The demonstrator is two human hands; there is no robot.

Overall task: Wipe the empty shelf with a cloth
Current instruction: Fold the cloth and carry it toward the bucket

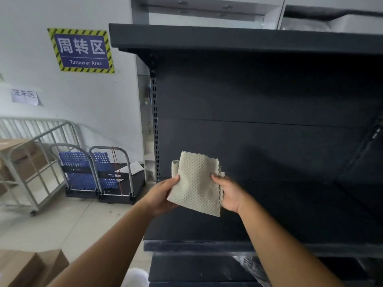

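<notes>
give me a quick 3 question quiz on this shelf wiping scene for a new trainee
1. True or false: the cloth is already pressed flat on the shelf.
2. Which hand holds the cloth? A) left only B) right only C) both
3. Fill in: the blue wall sign reads "Turnover ____".

Key:
1. False; it is held up in the air in front of the shelf.
2. C; the left hand and the right hand each grip a side.
3. Area

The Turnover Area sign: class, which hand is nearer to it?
Left. The left hand holds the cloth's edge on the side of the sign; the right hand grips the far edge.
</notes>
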